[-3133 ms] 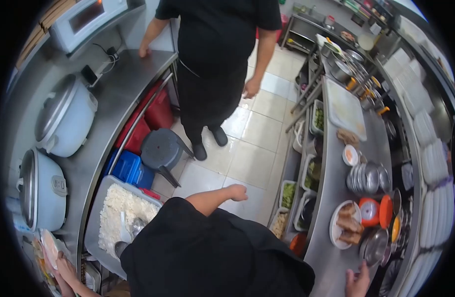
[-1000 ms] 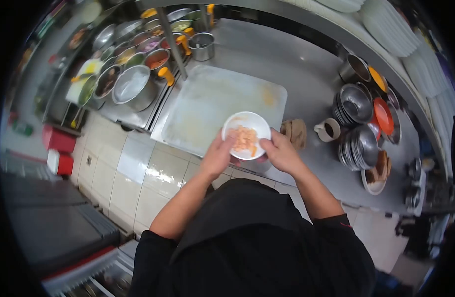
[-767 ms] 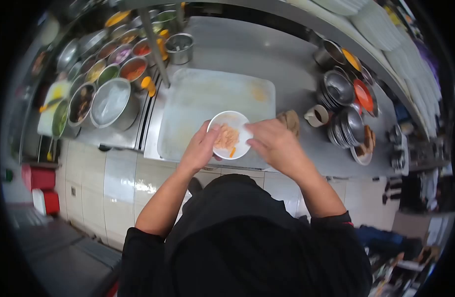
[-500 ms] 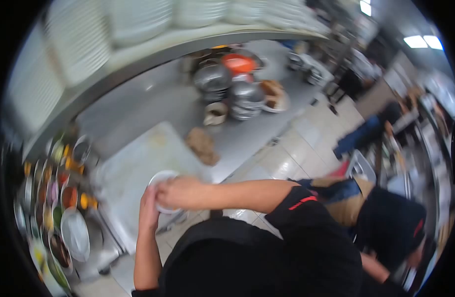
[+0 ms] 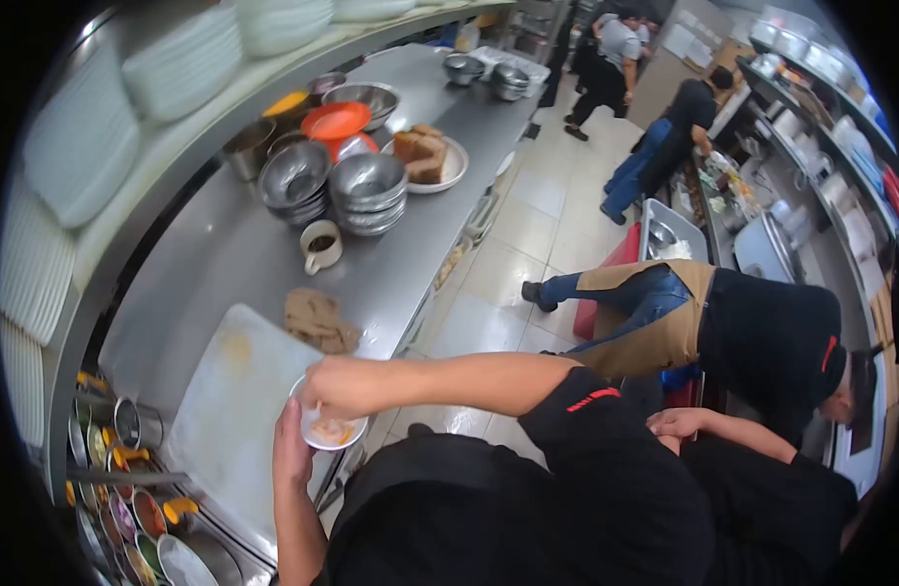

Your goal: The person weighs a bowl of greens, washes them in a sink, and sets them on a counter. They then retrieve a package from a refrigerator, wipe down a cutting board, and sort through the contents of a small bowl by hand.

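Both hands on the small bowl (image 5: 330, 430)
Left hand (image 5: 291, 451) cups it from below; right hand (image 5: 344, 385) pinches into its food from above, at the counter's (image 5: 225, 249) near edge.

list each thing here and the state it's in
small white bowl: food inside, cupped by left hand
right hand: fingers in the bowl
mug: upright, dark liquid inside
cloth: crumpled on the counter
steel bowls: stacked
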A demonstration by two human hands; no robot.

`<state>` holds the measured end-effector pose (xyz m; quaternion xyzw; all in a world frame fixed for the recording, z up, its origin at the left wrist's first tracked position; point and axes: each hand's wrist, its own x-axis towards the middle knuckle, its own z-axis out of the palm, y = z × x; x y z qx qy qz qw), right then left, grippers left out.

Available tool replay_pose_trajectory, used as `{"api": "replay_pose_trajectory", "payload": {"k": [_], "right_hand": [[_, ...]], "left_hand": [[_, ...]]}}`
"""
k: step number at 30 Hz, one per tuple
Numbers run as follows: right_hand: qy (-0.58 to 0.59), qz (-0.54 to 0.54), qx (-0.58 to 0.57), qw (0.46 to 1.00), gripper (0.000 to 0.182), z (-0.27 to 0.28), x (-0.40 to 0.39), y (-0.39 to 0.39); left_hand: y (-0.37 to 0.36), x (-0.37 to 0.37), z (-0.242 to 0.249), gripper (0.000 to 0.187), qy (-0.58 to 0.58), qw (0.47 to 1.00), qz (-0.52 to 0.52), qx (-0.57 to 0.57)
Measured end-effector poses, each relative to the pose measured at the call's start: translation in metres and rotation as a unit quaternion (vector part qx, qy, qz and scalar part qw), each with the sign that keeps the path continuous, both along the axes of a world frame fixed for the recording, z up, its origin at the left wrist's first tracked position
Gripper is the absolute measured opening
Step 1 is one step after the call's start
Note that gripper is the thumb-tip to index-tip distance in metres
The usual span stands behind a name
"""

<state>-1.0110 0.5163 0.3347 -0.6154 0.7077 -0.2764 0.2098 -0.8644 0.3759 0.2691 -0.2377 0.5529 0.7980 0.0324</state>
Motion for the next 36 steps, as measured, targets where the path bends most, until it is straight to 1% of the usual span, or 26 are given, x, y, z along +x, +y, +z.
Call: {"api": "replay_pose_trajectory", "payload": {"k": [1,2,3,4,5,6,8,11,12,13,14,15,16,17,19,21,23,25,26,28,31,32,36], "right_hand": [[-0.072,-0.017,-0.014,0.997,0.025,0.005,0.001,0.002],[-0.152,-0.069,-0.007,0.986,0.028,0.008,0.004,0.004],[-0.180,-0.052,-0.026,0.982,0.027,0.006,0.000,0.002],[-0.349,-0.109,0.078,0.927,0.023,0.027,0.005,0.003],[-0.428,-0.129,0.078,0.891,0.024,0.033,0.010,0.000],[-0.493,-0.162,0.080,0.851,0.025,0.037,0.013,-0.004],[-0.572,-0.201,0.049,0.794,0.029,0.054,0.029,-0.006],[-0.593,-0.156,0.072,0.787,0.029,0.088,0.056,-0.017],[-0.596,-0.151,0.085,0.784,0.028,0.113,0.071,-0.025],[-0.599,-0.147,0.095,0.782,0.027,0.135,0.087,-0.031],[-0.620,-0.078,0.079,0.777,0.027,0.143,0.098,-0.029],[-0.528,0.047,0.042,0.847,0.031,0.156,0.104,-0.040],[-0.528,0.107,0.042,0.842,0.026,0.168,0.109,-0.048],[-0.527,0.166,0.041,0.832,0.024,0.181,0.114,-0.057],[-0.470,0.116,-0.123,0.866,0.032,0.177,0.155,-0.057],[-0.416,0.104,-0.124,0.895,0.031,0.187,0.162,-0.056],[-0.404,0.100,-0.095,0.904,0.033,0.195,0.162,-0.059],[-0.429,0.094,-0.060,0.896,0.034,0.204,0.158,-0.068],[-0.447,0.072,-0.068,0.889,0.037,0.204,0.166,-0.068],[-0.482,0.029,-0.086,0.872,0.044,0.202,0.183,-0.068],[-0.453,0.071,-0.075,0.885,0.051,0.215,0.163,-0.077],[-0.443,0.082,-0.073,0.890,0.053,0.218,0.158,-0.079],[-0.375,0.060,-0.094,0.920,0.052,0.218,0.155,-0.072]], "left_hand": [[-0.002,-0.002,-0.001,0.052,0.042,0.998,0.008,-0.036],[-0.004,0.001,-0.004,0.052,0.074,0.994,0.023,-0.075],[-0.008,0.008,0.008,0.051,0.068,0.996,0.001,-0.064],[-0.012,0.014,0.021,0.050,0.063,0.997,-0.018,-0.051],[-0.018,0.020,0.030,0.048,0.061,0.996,-0.029,-0.065],[-0.024,0.025,0.037,0.047,0.069,0.994,-0.050,-0.075],[-0.029,0.040,0.059,0.044,0.054,0.993,-0.075,-0.078],[-0.047,0.067,0.081,0.041,0.070,0.989,-0.110,-0.065],[-0.055,0.079,0.085,0.040,0.078,0.987,-0.121,-0.063],[-0.062,0.091,0.085,0.039,0.089,0.987,-0.129,-0.032],[-0.070,0.099,0.094,0.040,0.096,0.986,-0.137,-0.026],[-0.075,0.112,0.100,0.041,0.106,0.983,-0.147,-0.019],[-0.084,0.118,0.104,0.042,0.122,0.980,-0.156,-0.020],[-0.095,0.121,0.110,0.044,0.133,0.973,-0.187,-0.023],[-0.108,0.133,0.115,0.047,0.139,0.959,-0.248,-0.005],[-0.120,0.137,0.120,0.048,0.163,0.949,-0.269,-0.023],[-0.125,0.140,0.122,0.048,0.175,0.941,-0.288,-0.017],[-0.132,0.142,0.127,0.049,0.179,0.939,-0.293,-0.024],[-0.135,0.142,0.130,0.050,0.182,0.937,-0.295,-0.029],[-0.139,0.146,0.132,0.055,0.155,0.945,-0.287,-0.005],[-0.139,0.149,0.135,0.061,0.136,0.957,-0.255,0.039],[-0.139,0.147,0.136,0.061,0.137,0.957,-0.251,0.038],[-0.136,0.143,0.134,0.063,0.132,0.958,-0.251,0.046]]}}
